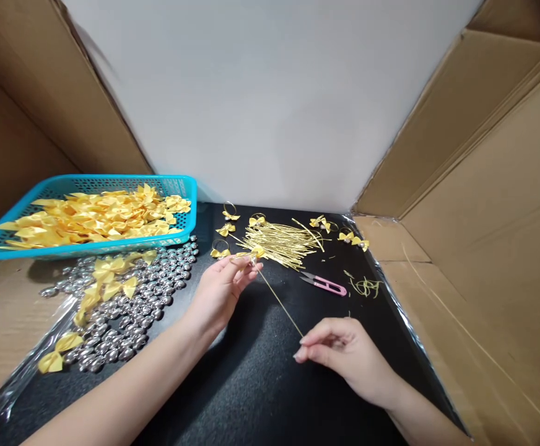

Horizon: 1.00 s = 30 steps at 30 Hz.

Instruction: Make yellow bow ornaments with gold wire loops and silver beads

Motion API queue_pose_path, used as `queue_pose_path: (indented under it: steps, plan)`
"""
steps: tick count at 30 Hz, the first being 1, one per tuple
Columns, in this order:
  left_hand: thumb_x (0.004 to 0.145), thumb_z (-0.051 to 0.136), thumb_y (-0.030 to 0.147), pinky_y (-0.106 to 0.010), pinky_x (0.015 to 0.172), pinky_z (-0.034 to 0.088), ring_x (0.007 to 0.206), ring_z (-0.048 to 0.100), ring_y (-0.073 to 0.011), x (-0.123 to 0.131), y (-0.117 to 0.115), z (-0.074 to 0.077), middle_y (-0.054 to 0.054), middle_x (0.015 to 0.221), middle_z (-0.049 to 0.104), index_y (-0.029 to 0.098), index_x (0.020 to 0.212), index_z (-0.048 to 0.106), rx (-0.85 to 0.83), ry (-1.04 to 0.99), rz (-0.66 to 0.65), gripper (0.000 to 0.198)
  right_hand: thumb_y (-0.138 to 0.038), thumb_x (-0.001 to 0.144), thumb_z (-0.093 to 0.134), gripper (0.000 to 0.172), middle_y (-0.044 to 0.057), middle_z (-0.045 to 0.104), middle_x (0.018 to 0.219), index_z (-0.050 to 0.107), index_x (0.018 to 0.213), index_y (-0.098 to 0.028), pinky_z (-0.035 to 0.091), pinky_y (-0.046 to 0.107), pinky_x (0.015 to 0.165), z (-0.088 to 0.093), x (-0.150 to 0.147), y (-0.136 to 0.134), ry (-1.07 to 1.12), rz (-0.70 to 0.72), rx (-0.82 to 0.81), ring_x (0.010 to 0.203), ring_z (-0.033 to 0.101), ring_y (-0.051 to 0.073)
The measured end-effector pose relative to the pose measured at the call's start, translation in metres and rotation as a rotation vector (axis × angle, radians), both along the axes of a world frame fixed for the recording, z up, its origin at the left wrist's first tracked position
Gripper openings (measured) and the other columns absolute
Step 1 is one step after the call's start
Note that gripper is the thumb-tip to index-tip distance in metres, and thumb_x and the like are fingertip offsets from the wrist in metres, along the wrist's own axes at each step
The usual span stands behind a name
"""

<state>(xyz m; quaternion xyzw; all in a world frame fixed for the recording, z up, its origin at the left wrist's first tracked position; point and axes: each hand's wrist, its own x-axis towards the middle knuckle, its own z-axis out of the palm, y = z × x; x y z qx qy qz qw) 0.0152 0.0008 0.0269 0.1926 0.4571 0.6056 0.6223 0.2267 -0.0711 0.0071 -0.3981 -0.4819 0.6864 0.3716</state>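
My left hand (223, 288) pinches a yellow bow (257, 251) with a small silvery piece at its knot, just in front of a pile of gold ties. From the bow a thin gold tie (279, 301) runs down to the right, pulled straight. Its far end is between the thumb and forefinger of my right hand (339, 350). Fingers of my left hand partly cover the bow and whatever lies behind it.
A blue basket (193, 210) of yellow bows stands at the left, with silver beads (135, 310) and loose bows before it. Beyond my hands lie gold ties (282, 243), finished-looking bow loops (226, 229), pink snips (330, 285) and tie scraps (365, 286). Cardboard walls flank the black table.
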Motion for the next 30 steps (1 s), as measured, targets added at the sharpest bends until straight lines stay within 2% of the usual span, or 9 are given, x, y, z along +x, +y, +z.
queue_pose_path:
  steps: [3, 5, 9, 12, 18, 22, 27, 30]
  plan:
    - [0.063, 0.073, 0.009, -0.013, 0.052, 0.053, 0.059, 0.068, -0.0099, 0.000, -0.002, 0.001, -0.002, 0.063, 0.068, 0.009, 0.065, 0.067, -0.021, -0.022, -0.015, 0.006, -0.030, 0.069, 0.082, 0.017, 0.005, 0.076, 0.074, 0.074, 0.075, -0.017, 0.057, 0.024, 0.073, -0.002, 0.007, 0.007, -0.030, -0.029, -0.091, 0.072, 0.073, 0.014]
    - [0.063, 0.072, 0.007, -0.013, 0.049, 0.052, 0.057, 0.067, -0.0099, -0.001, -0.005, 0.002, -0.002, 0.062, 0.068, 0.010, 0.065, 0.066, -0.036, -0.032, -0.030, 0.006, -0.034, 0.068, 0.082, 0.021, 0.003, 0.074, 0.069, 0.071, 0.073, -0.016, 0.055, 0.022, 0.070, -0.003, 0.012, 0.012, -0.020, -0.101, -0.119, 0.066, 0.071, 0.012]
    - [0.062, 0.071, 0.004, -0.012, 0.044, 0.049, 0.053, 0.065, -0.0090, -0.001, -0.009, 0.003, -0.001, 0.062, 0.067, 0.010, 0.066, 0.065, -0.047, -0.043, -0.056, 0.010, -0.038, 0.065, 0.085, 0.028, -0.003, 0.067, 0.063, 0.066, 0.073, -0.018, 0.051, 0.018, 0.062, -0.001, 0.023, 0.021, 0.119, -0.334, -0.101, 0.058, 0.063, 0.007]
    - [0.061, 0.070, 0.003, -0.012, 0.042, 0.048, 0.051, 0.064, -0.0086, -0.001, -0.010, 0.004, 0.000, 0.061, 0.066, 0.010, 0.066, 0.063, -0.052, -0.055, -0.076, 0.011, -0.037, 0.064, 0.085, 0.028, -0.004, 0.065, 0.061, 0.065, 0.074, -0.019, 0.049, 0.016, 0.059, -0.002, 0.028, 0.023, 0.183, -0.383, -0.091, 0.057, 0.060, 0.006]
    - [0.068, 0.066, 0.002, -0.011, 0.045, 0.049, 0.052, 0.065, -0.0073, 0.005, -0.009, 0.006, 0.000, 0.061, 0.067, 0.011, 0.068, 0.063, -0.062, -0.124, -0.083, 0.010, -0.037, 0.070, 0.081, 0.026, 0.000, 0.069, 0.065, 0.067, 0.076, -0.016, 0.051, 0.021, 0.062, -0.014, 0.017, 0.016, 0.012, -0.178, -0.119, 0.057, 0.064, 0.008]
    - [0.072, 0.066, 0.005, -0.011, 0.043, 0.048, 0.052, 0.065, -0.0066, 0.012, -0.013, 0.009, -0.001, 0.067, 0.069, 0.012, 0.070, 0.063, -0.095, -0.154, -0.140, 0.007, -0.039, 0.068, 0.081, 0.030, 0.001, 0.069, 0.065, 0.067, 0.075, -0.014, 0.053, 0.025, 0.064, -0.021, 0.000, 0.009, -0.023, -0.052, -0.176, 0.058, 0.065, 0.010]
    - [0.071, 0.072, 0.010, -0.012, 0.039, 0.045, 0.053, 0.065, -0.0078, 0.019, -0.014, 0.008, 0.001, 0.067, 0.069, 0.014, 0.069, 0.063, -0.068, -0.160, -0.214, 0.010, -0.033, 0.072, 0.078, 0.024, 0.002, 0.069, 0.068, 0.066, 0.075, -0.012, 0.052, 0.024, 0.066, -0.017, -0.009, -0.001, -0.017, 0.136, -0.157, 0.063, 0.066, 0.010]
    - [0.070, 0.074, 0.009, -0.012, 0.039, 0.046, 0.053, 0.065, -0.0072, 0.019, -0.014, 0.005, -0.001, 0.076, 0.073, 0.013, 0.074, 0.067, -0.055, -0.189, -0.257, 0.009, -0.031, 0.075, 0.076, 0.022, 0.002, 0.069, 0.068, 0.065, 0.076, -0.012, 0.052, 0.025, 0.068, -0.014, -0.008, -0.001, 0.028, 0.198, -0.121, 0.064, 0.066, 0.010]
